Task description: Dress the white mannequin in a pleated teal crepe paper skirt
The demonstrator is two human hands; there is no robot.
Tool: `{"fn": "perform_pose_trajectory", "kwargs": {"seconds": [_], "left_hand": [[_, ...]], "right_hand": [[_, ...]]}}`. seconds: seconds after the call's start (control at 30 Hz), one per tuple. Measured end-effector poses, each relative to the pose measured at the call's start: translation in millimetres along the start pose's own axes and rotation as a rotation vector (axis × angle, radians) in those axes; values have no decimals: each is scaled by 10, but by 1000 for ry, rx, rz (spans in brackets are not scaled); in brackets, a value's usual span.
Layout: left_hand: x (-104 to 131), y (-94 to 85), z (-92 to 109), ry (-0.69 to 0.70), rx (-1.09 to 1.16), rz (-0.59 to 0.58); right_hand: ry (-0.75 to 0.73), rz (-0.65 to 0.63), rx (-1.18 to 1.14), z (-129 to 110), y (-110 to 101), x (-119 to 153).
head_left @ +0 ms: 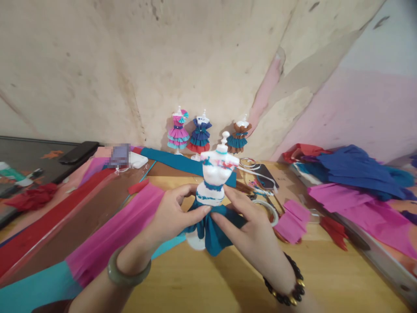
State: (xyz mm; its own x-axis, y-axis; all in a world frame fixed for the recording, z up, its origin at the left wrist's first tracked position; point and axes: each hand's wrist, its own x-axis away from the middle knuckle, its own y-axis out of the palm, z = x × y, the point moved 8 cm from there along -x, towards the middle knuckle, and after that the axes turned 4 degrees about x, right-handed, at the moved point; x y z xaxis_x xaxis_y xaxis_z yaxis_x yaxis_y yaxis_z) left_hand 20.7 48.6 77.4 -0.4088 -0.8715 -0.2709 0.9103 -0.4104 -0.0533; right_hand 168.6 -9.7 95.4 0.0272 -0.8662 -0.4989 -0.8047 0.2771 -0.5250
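A small white mannequin (217, 167) stands upright in front of me, stained with blue and red patches on its bust and waist. Teal crepe paper (216, 230) is gathered around its hips like a skirt, and part of its round white base (195, 240) shows below. My left hand (179, 208) pinches the paper's upper edge with the thumb at the front. From the other side, my right hand (246, 217) presses its thumb on the same edge, fingers behind the figure. Both hands' far fingertips are partly hidden.
Three dressed mini mannequins (200, 134) stand by the wall. Pink paper strips (117, 234) and brown ones lie left. A phone (265, 176), a tape roll (269, 211) and pink scraps (293, 221) are right. A paper pile (358, 174) fills a tray at far right.
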Motion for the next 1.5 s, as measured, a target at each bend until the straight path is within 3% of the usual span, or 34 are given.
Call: {"fn": "perform_pose_trajectory", "kwargs": {"seconds": [0.17,0.33,0.5,0.73,0.9,1.5], "left_hand": [[-30,-25,45,20,-17,-20],[-15,16,41,2,-21,-82],[-10,18,22,-3,-37,-81],[-26,-13,-11,3,-70,-56],[-20,-8,-34,17,-62,-51],[8,-23,-40,7,-42,19]], "right_hand": [[212,-148,-186,229,36,-5],[282,-321,-387,322,143,-34],[382,-279,-380,408,92,-45],[242,-236,-306,241,23,-77],[243,-196,-271,194,16,-66],[57,-142,-409,39,63,-67]]}}
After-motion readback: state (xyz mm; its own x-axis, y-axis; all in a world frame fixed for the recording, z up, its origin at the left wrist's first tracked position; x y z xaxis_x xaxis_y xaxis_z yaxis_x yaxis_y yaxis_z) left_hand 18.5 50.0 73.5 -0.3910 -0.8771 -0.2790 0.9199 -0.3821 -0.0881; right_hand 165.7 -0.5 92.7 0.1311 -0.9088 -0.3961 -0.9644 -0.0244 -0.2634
